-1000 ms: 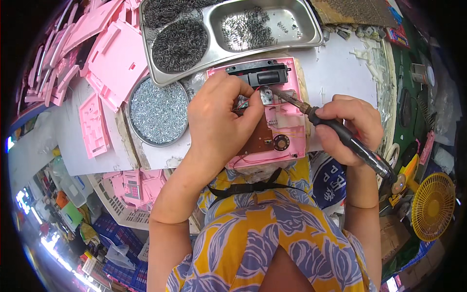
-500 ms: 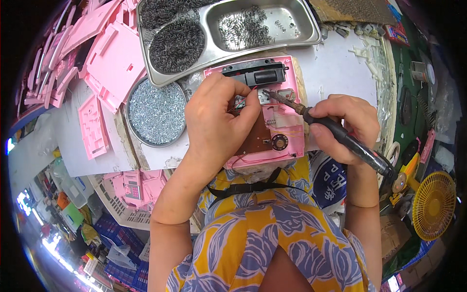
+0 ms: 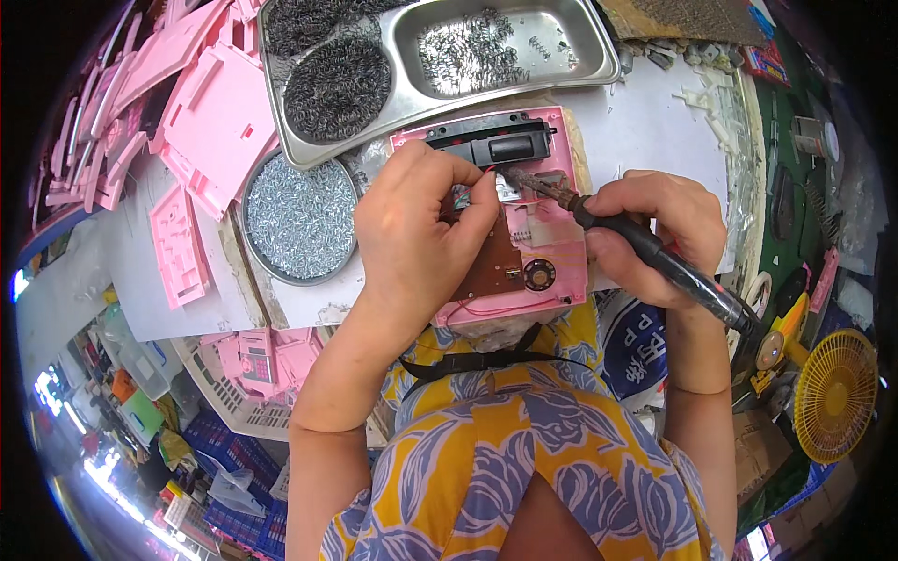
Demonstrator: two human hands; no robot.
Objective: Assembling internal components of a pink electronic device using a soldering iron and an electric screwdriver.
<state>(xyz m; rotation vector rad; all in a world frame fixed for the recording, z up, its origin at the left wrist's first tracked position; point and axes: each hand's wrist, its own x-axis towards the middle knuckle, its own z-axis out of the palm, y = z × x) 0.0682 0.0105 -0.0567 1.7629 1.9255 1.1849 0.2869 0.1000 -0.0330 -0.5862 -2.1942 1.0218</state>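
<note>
A pink plastic housing (image 3: 552, 297) lies on the table before me, holding a brown circuit board (image 3: 488, 271), a small round black part (image 3: 540, 275) and a black module (image 3: 510, 146) along its far side. My right hand (image 3: 659, 238) is wrapped round the black handle of a soldering iron (image 3: 645, 245). The iron's tip points left into the housing, close to my left fingertips. Thumb and forefinger of my left hand (image 3: 421, 224) pinch a thin red wire (image 3: 488, 170) over the board. The exact contact between tip and wire is too small to make out.
A steel tray (image 3: 402, 56) of small dark springs stands at the far side. Left of my hands is a round dish (image 3: 301, 220) of small screws. Pink plastic parts (image 3: 215, 122) are piled at the left. A yellow fan (image 3: 834, 396) stands at the right.
The soldering iron has shifted slightly left, bringing its tip nearer my left fingertips. My left hand keeps its pinch and has barely moved.
</note>
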